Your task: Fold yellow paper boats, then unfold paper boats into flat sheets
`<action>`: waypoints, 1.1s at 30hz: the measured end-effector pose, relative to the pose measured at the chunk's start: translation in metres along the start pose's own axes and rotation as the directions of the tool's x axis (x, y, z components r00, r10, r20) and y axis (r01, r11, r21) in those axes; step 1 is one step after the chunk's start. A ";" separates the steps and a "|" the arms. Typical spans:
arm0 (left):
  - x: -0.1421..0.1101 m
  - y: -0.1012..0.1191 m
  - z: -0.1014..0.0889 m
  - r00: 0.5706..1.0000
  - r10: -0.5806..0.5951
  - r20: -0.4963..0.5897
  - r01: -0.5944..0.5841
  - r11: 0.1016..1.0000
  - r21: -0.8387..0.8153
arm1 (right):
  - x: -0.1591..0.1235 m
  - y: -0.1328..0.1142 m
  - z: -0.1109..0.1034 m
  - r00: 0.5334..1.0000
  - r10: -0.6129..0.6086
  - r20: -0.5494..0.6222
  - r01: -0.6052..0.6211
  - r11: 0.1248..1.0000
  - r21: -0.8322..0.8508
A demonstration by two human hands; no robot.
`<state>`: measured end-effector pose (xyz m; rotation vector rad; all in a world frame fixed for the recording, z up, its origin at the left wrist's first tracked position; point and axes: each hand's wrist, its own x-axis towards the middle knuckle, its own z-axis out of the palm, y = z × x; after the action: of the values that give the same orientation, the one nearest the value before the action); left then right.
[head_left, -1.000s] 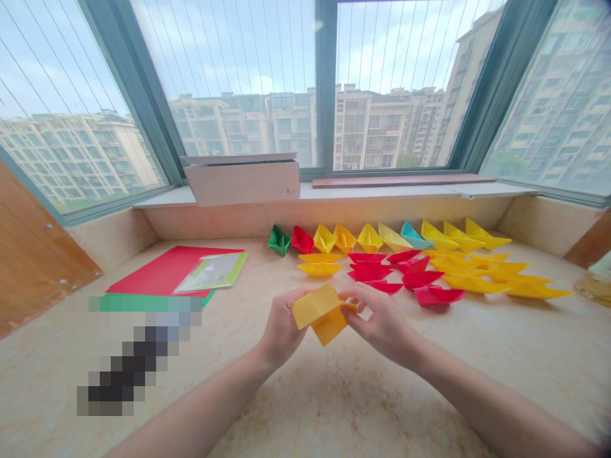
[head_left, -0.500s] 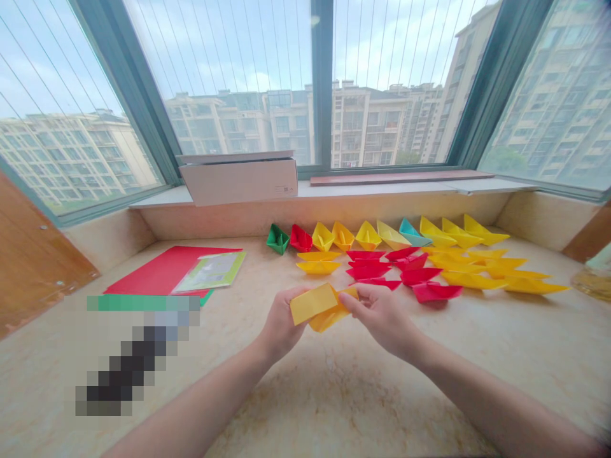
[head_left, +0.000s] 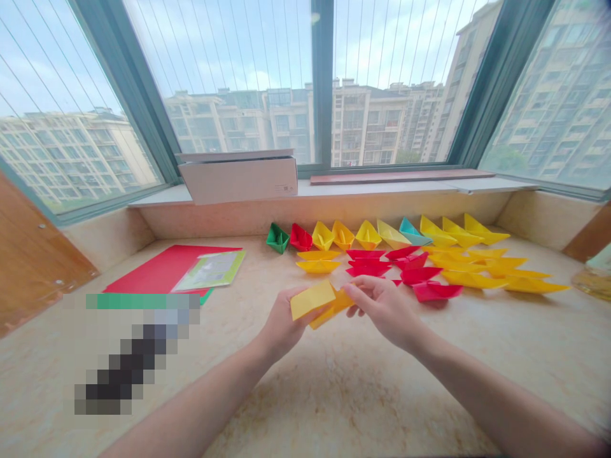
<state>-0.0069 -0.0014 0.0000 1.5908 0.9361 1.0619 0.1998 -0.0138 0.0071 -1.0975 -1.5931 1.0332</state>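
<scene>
A partly folded piece of yellow paper is held above the counter between both hands. My left hand grips its left end, with most fingers hidden behind the paper. On the right end, my right hand pinches a flap between thumb and fingers. Just beyond the hands lie red paper boats and a yellow paper boat. Farther back stands a row of boats, among them a green one and a blue one.
Red paper sheets lie at the left, partly under a clear packet. A white box sits on the window ledge. More yellow boats spread to the right. A blurred dark patch covers something at the lower left.
My right hand has shifted slightly and its fingers have changed their hold on the yellow paper's right end. The paper's right part has tilted a little; my left hand stays nearly in place.
</scene>
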 end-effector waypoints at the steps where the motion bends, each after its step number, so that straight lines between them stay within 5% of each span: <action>1: 0.000 0.001 0.000 1.000 -0.025 -0.012 0.025 1.000 -0.011 | 0.000 0.000 0.000 1.000 -0.020 -0.007 0.020 0.999 0.034; 13: 0.002 -0.006 0.004 0.992 -0.125 0.012 0.124 0.954 -0.272 | -0.007 0.002 0.006 0.980 -0.070 0.188 0.046 0.991 0.129; 23: 0.005 -0.008 0.010 0.953 -0.268 -0.143 0.161 0.845 -0.511 | -0.003 0.008 0.001 0.973 0.064 0.221 -0.058 0.998 -0.035; 29: 0.009 -0.014 0.005 0.953 -0.263 -0.148 0.186 0.898 -0.397 | 0.000 0.010 0.004 0.989 0.039 0.143 -0.029 0.997 -0.073; 33: 0.015 -0.020 -0.006 0.971 -0.139 -0.197 0.122 0.988 -0.094 | -0.002 0.011 0.005 0.990 -0.032 0.137 0.059 0.979 -0.194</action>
<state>-0.0090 0.0184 -0.0156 1.3528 1.1044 1.1697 0.1976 -0.0138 -0.0045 -1.1376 -1.8522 0.9494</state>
